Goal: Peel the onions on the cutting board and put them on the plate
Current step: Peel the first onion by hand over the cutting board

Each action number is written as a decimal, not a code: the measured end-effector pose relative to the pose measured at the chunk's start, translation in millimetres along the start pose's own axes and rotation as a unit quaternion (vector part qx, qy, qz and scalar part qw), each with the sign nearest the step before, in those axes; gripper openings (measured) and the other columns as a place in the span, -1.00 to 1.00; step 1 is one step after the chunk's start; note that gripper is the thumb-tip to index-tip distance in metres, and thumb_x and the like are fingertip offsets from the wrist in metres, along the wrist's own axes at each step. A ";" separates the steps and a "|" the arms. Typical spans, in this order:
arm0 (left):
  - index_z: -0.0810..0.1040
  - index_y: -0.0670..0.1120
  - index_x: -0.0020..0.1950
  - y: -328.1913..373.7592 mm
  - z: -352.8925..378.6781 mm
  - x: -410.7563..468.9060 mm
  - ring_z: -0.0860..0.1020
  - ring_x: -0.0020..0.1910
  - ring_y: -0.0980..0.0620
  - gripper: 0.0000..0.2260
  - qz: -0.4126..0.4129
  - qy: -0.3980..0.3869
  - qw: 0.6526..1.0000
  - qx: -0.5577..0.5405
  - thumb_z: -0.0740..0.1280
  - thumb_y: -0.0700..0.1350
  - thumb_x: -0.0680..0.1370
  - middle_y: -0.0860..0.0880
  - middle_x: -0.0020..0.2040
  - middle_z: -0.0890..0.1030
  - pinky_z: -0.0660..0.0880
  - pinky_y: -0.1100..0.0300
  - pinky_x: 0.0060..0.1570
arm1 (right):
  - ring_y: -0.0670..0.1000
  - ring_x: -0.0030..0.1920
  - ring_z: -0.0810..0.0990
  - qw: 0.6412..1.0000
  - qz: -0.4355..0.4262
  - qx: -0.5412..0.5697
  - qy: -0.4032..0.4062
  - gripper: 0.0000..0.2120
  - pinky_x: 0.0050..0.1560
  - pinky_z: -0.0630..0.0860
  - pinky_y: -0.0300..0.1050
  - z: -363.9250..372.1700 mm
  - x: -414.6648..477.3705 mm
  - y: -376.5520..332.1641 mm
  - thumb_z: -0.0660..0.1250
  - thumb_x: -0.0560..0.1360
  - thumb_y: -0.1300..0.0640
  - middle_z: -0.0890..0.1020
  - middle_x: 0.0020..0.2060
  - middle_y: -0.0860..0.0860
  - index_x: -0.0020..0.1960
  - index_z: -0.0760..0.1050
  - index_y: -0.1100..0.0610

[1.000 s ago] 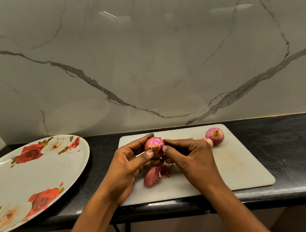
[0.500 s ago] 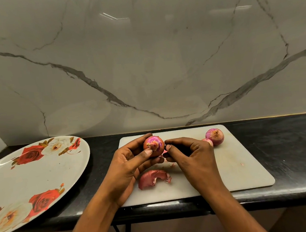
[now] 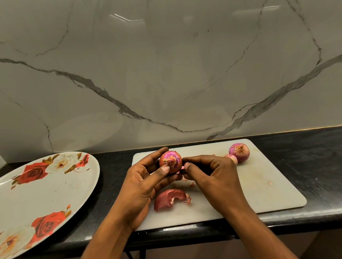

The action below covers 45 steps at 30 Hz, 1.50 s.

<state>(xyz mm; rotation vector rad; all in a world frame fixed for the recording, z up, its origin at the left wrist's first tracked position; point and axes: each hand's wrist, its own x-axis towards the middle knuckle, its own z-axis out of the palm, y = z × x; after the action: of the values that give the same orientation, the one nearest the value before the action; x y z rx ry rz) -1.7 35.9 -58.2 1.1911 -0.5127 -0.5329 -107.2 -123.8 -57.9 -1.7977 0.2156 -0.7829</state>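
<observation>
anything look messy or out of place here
Only peeling debris: a curled red onion skin lies on the cutting board, near its front edge, with small flakes beside it. Nothing looks spilled or damaged.

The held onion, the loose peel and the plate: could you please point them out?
held onion (image 3: 175, 156), head view, pink upper side
loose peel (image 3: 167, 198), head view, middle of the curl
plate (image 3: 49, 194), head view, bare white middle

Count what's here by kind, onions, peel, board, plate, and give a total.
Red onions: 3 (held onion, large onion, small onion)
Large peel piece: 1
Cutting board: 1
Floral plate: 1
Total: 6
</observation>
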 end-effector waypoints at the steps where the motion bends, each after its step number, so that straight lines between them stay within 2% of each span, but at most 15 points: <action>1: 0.57 -0.06 0.44 0.2 0.3 0.0 0.68 0.26 -0.14 -0.54 0.001 0.000 1.000 0.003 0.40 -0.25 0.53 -0.11 0.30 0.68 0.67 0.04 0.17 | -0.18 -0.06 0.75 1.000 0.003 0.002 0.000 -0.83 0.02 0.68 -0.22 0.2 0.4 -0.1 0.50 0.55 0.15 0.78 -0.11 -0.19 0.08 0.74 -0.08; 5: 0.56 -0.06 0.45 0.7 0.1 -0.4 0.68 0.27 -0.12 -0.53 0.001 -0.007 1.000 0.009 0.39 -0.25 0.53 -0.10 0.32 0.68 0.65 0.01 0.21 | -0.18 -0.04 0.75 1.000 -0.002 0.000 -0.008 -0.84 0.01 0.68 -0.22 -0.2 2.1 -0.6 0.55 0.50 0.09 0.77 -0.11 -0.19 0.07 0.74 -0.08; 8: 0.56 -0.07 0.45 0.1 -0.5 -0.8 0.66 0.29 -0.13 -0.54 0.000 -0.012 1.000 0.012 0.39 -0.26 0.54 -0.10 0.33 0.67 0.64 -0.01 0.23 | -0.18 -0.06 0.75 1.000 0.000 0.007 -0.014 -0.82 -0.01 0.67 -0.27 -1.4 2.5 -0.9 0.56 0.50 0.11 0.77 -0.13 -0.21 0.02 0.71 -0.15; 16: 0.56 -0.09 0.45 0.0 -1.5 -0.7 0.66 0.29 -0.17 -0.54 -0.005 -0.018 1.000 0.006 0.39 -0.27 0.54 -0.11 0.33 0.67 0.63 -0.04 0.24 | -0.10 -0.15 0.77 1.000 0.010 0.016 -0.003 -0.82 -0.06 0.70 -0.17 -3.8 3.1 -1.8 0.54 0.51 0.19 0.78 -0.21 -0.15 -0.03 0.74 -0.10; 19: 0.56 -0.09 0.45 0.4 -1.3 -0.5 0.66 0.30 -0.16 -0.54 -0.008 -0.018 1.000 0.008 0.38 -0.29 0.55 -0.12 0.34 0.67 0.62 -0.06 0.25 | -0.14 -0.11 0.76 1.000 0.016 0.020 -0.006 -0.88 -0.04 0.68 -0.23 -3.1 3.3 -2.2 0.57 0.48 0.12 0.78 -0.18 -0.16 0.00 0.76 -0.05; 24: 0.56 -0.09 0.45 0.2 -2.2 -0.2 0.66 0.30 -0.17 -0.54 -0.013 -0.017 1.000 0.015 0.39 -0.29 0.55 -0.13 0.35 0.66 0.63 -0.07 0.24 | -0.17 -0.11 0.75 1.000 0.011 0.016 -0.011 -0.85 -0.08 0.65 -0.31 -2.7 3.8 -2.8 0.57 0.48 0.12 0.77 -0.19 -0.20 -0.02 0.73 -0.11; 31: 0.57 -0.12 0.44 1.3 -2.2 -0.1 0.66 0.28 -0.22 -0.56 -0.017 -0.011 1.000 -0.004 0.37 -0.30 0.55 -0.15 0.33 0.67 0.65 -0.01 0.20 | -0.14 -0.15 0.76 1.000 -0.005 0.003 0.001 -0.76 -0.10 0.68 -0.26 -3.3 3.1 -3.4 0.53 0.52 0.18 0.76 -0.22 -0.20 -0.07 0.71 -0.18; 36: 0.56 -0.11 0.44 2.5 0.5 -0.9 0.67 0.27 -0.18 -0.54 -0.013 -0.008 1.000 -0.009 0.38 -0.28 0.52 -0.13 0.31 0.68 0.67 0.03 0.16 | -0.14 -0.13 0.76 1.000 -0.006 0.024 -0.006 -0.86 -0.08 0.67 -0.25 -2.0 2.2 -5.6 0.54 0.52 0.12 0.77 -0.20 -0.18 -0.01 0.73 -0.12; 45: 0.56 -0.10 0.45 3.3 2.8 -1.8 0.69 0.24 -0.18 -0.52 -0.006 -0.005 1.000 -0.010 0.40 -0.27 0.51 -0.14 0.31 0.68 0.67 0.05 0.14 | -0.18 -0.12 0.75 0.999 -0.030 -0.014 -0.002 -0.82 -0.06 0.67 -0.26 -2.8 0.0 -2.8 0.52 0.54 0.16 0.77 -0.19 -0.21 0.00 0.73 -0.13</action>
<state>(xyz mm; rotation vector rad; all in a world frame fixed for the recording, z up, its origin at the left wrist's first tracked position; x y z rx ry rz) -4.5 35.9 -54.4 1.1731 -0.5084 -0.5529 -109.5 -125.0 -54.8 -1.8402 0.1716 -0.8213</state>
